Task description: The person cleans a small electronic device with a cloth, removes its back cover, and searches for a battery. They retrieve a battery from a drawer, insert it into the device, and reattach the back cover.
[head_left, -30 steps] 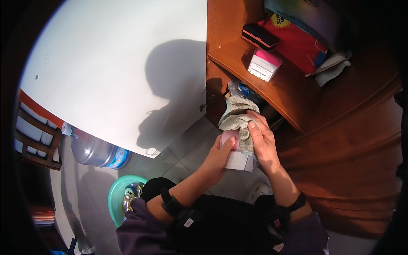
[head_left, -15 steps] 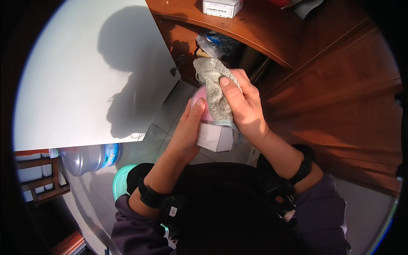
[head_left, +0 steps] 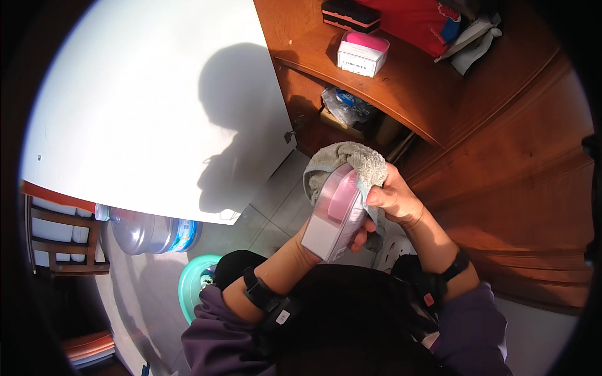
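My left hand [head_left: 305,250] holds up a small box [head_left: 323,233] from beneath. The box has a white base and a clear cover with something pink inside, and it is tilted. Fingertips of that hand show at the box's right side; the rest of them are hidden behind it. A grey-green terry cloth [head_left: 351,155] drapes over the box's far end and right side. With its thumb on the cloth, my right hand [head_left: 401,199] grips it against the box.
Ahead is a brown wooden cabinet shelf [head_left: 414,100] with a similar pink-topped box [head_left: 362,55], a dark case [head_left: 351,15] and a red bag [head_left: 411,28]. A white door [head_left: 138,113] stands at left. Below are a water jug [head_left: 147,233] and a mint basin [head_left: 188,288].
The box has turned and tilted, showing its clear cover and white end. My right hand has moved the cloth from the front to the far end and right side. The view has shifted.
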### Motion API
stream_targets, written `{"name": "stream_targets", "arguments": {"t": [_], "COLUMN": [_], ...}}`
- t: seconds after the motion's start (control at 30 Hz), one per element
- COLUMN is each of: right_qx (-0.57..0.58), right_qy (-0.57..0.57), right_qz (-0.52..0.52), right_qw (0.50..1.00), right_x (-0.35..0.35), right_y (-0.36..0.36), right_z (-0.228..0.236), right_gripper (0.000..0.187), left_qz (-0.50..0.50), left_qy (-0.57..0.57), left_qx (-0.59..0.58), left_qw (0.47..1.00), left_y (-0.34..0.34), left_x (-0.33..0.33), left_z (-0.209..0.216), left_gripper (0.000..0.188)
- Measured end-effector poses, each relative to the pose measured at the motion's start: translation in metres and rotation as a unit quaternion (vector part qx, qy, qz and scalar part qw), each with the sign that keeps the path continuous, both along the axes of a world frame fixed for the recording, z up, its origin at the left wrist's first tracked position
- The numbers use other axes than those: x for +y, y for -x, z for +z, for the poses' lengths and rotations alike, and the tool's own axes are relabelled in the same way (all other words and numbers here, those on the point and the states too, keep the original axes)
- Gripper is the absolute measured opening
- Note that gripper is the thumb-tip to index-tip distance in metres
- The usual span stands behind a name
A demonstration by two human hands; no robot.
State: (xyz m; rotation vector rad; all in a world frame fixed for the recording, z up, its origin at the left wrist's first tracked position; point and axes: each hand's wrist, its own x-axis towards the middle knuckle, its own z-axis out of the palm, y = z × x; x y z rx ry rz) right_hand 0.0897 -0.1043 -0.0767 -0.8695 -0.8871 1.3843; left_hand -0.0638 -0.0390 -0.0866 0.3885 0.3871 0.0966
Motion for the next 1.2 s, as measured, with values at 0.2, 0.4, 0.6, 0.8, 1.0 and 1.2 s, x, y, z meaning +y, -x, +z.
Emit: {"name": "stream_targets", "arguments": {"t": [0.2, 0.4, 0.6, 0.8, 1.0, 1.2], "right_qx": [0.054, -0.095, -0.033, -0.204, -0.089, -0.021], "right_qy": [0.043, 0.067, 0.118, -0.007, 0.046, 0.159], "right_qz": [-0.165, -0.232, -0.372, -0.311, -0.272, -0.179], "right_qw": [0.984, 0.966, 0.92, 0.928, 0.957, 0.971], "right_x": [0.009, 0.018, 0.023, 0.003, 0.004, 0.001], "right_y": [-0.001, -0.01, 0.023, 0.082, 0.054, 0.007], "right_z": [-0.005, -0.013, -0.045, -0.044, -0.03, 0.01], "right_gripper": [0.04, 0.03, 0.037, 0.045, 0.042, 0.042], "left_qz": [-0.051, 0.087, 0.155, 0.359, 0.231, 0.101], "left_qy": [-0.249, -0.469, -0.301, -0.171, -0.183, -0.212], "left_qx": [0.206, 0.053, 0.159, 0.114, 0.075, 0.026], "left_qw": [0.945, 0.877, 0.927, 0.91, 0.953, 0.972], "left_y": [0.016, 0.016, 0.006, -0.003, -0.001, 0.004], "left_x": [0.027, 0.016, 0.003, 0.011, 0.012, 0.011], "left_z": [-0.004, -0.007, -0.018, -0.026, -0.014, -0.002], "left_gripper": [0.049, 0.061, 0.047, 0.059, 0.06, 0.062]}}
